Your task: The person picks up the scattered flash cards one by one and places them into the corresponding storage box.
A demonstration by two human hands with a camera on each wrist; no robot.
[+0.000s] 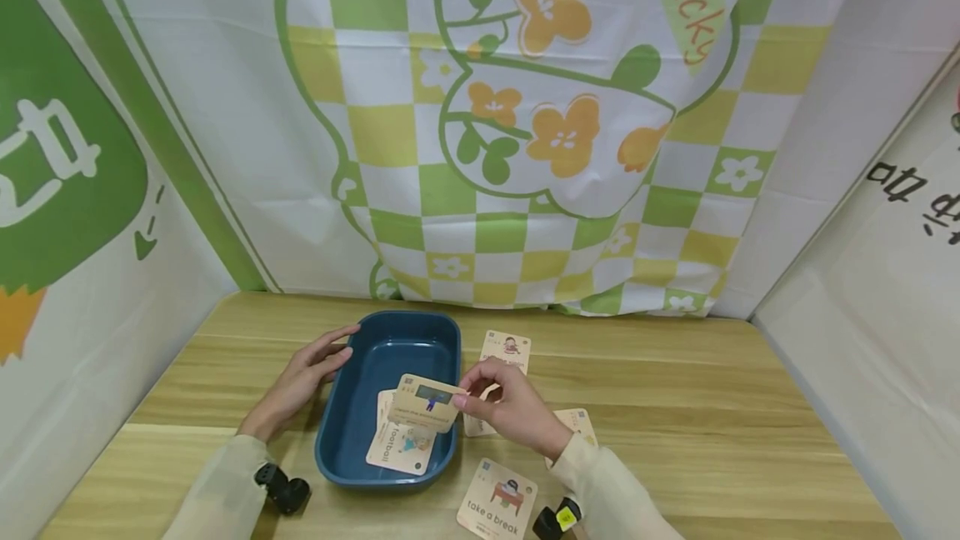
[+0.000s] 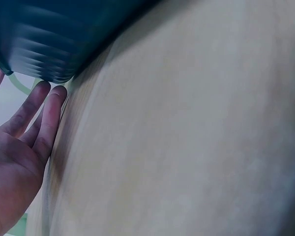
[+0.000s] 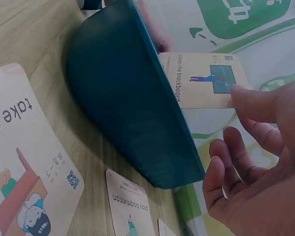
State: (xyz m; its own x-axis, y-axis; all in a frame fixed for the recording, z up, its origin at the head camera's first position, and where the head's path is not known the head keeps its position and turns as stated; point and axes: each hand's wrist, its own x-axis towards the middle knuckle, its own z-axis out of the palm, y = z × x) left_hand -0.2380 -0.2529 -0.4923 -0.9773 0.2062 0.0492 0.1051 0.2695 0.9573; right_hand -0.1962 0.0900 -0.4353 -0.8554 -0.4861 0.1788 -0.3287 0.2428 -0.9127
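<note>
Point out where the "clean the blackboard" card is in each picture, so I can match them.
Head: low, just left of centre; the "clean the blackboard" card is pinched by the right hand above the blue tub.
Left wrist: the card is not in this picture.
Right wrist: upper half, right of centre, just right of the tub's rim.
Shared landmark: the blue tub, also at top left in the left wrist view.

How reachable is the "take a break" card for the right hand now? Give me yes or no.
Probably yes: the "take a break" card lies on the table outside the blue tray, its face uncovered. The right hand pinches the "clean the blackboard" card, so it likely must release that first.
</note>
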